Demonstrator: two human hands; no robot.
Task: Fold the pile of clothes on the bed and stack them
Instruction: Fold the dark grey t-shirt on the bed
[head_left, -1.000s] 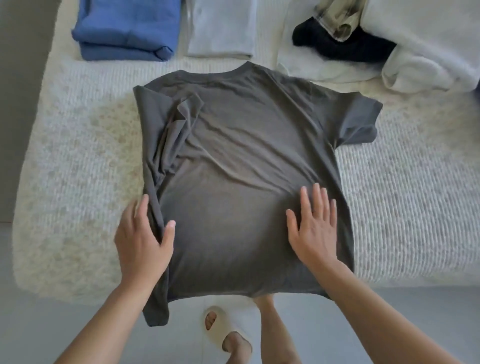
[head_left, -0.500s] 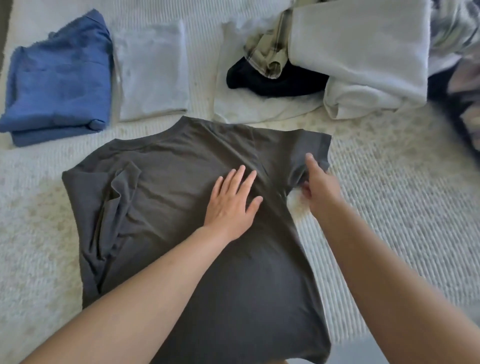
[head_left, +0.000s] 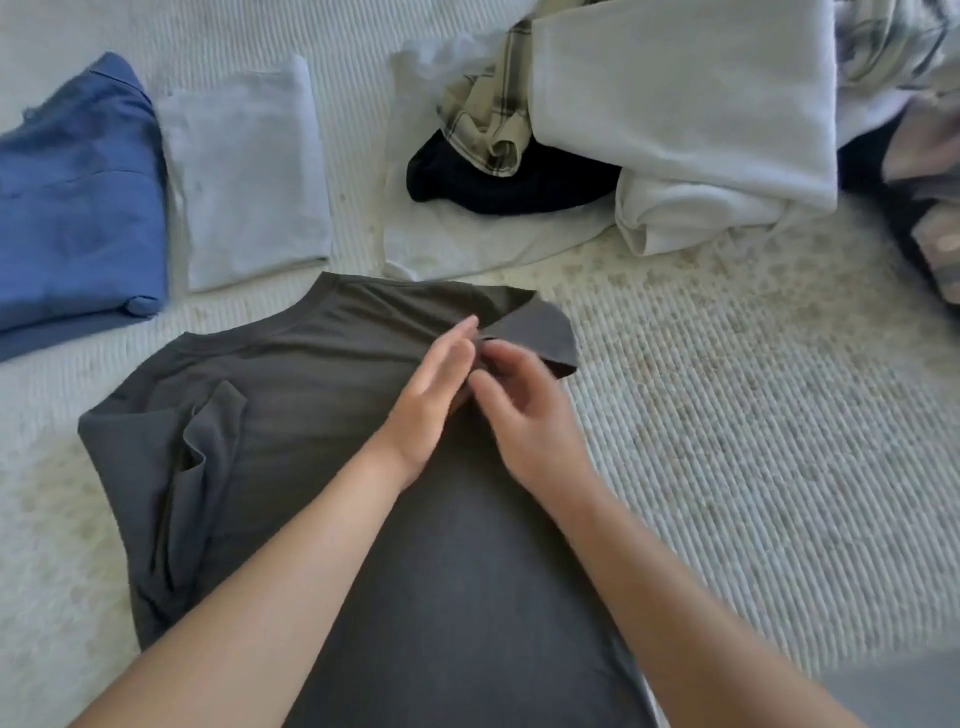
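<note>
— Where's your shirt?
— Grey T-shirt (head_left: 322, 415) flat at the bed's (head_left: 753, 441) near edge. Your left hand (head_left: 431, 400) presses it, fingers straight, together.
— Your right?
— Right hand (head_left: 524, 410) curls, pinching the right sleeve (head_left: 540, 332) inward. Folded blue garment (head_left: 72, 208) far left corner.

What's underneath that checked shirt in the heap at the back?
The checked shirt lies on a black garment, which rests on a thin white garment. A white sweatshirt covers the shirt's right side, so the rest of what lies beneath is hidden.
</note>
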